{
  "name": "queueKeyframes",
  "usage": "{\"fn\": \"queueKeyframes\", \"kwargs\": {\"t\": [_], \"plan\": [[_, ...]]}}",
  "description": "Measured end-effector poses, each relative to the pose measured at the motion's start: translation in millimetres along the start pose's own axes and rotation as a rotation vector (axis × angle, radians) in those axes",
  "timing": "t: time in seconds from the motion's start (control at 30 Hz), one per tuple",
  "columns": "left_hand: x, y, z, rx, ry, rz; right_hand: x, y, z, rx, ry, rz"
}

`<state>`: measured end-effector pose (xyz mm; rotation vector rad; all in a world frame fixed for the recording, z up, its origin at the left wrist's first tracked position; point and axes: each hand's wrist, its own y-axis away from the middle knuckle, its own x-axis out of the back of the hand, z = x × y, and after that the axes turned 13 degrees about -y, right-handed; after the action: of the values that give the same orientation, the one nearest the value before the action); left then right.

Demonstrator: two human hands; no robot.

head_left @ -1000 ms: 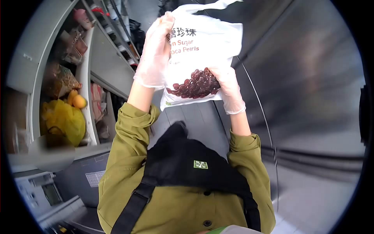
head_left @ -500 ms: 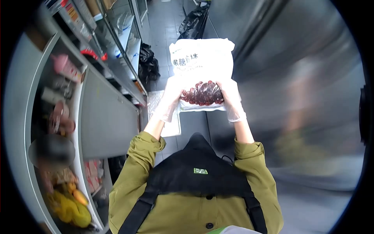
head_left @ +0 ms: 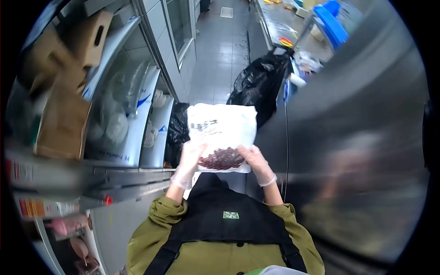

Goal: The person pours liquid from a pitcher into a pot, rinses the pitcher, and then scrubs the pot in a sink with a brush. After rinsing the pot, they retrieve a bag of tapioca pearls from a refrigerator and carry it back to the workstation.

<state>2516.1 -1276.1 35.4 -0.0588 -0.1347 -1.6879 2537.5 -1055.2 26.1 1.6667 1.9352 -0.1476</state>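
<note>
Between my hands is a white plastic bag of tapioca pearls (head_left: 224,123), with dark lettering at the top and a picture of dark red pearls on its lower part. My left hand (head_left: 187,161), in a clear glove, grips the bag's lower left side. On the lower right side my right hand (head_left: 256,163), gloved the same way, has its thumb over the front of the bag. Fingers behind the bag are hidden. The bag is in front of my black apron (head_left: 229,197).
A metal shelf (head_left: 137,137) with plastic cups and cardboard boxes (head_left: 64,123) stands at left. Black garbage bags (head_left: 256,82) hang ahead on the right, near a counter with a blue container (head_left: 331,23). A steel fridge-like surface (head_left: 348,151) lines the right side. Tiled floor (head_left: 211,59) runs ahead.
My view has moved forward along the aisle, bringing the counter and more shelving into sight. The bag stays in both hands and now appears lower and closer to my apron.
</note>
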Motion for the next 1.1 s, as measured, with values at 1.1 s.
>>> {"fn": "queueKeyframes", "kwargs": {"t": [1.1], "plan": [[57.6,-1435.5,120.4,-0.065,0.014,0.357,-8.1,-1175.8,-770.1,1.446,-0.045,-0.828]]}}
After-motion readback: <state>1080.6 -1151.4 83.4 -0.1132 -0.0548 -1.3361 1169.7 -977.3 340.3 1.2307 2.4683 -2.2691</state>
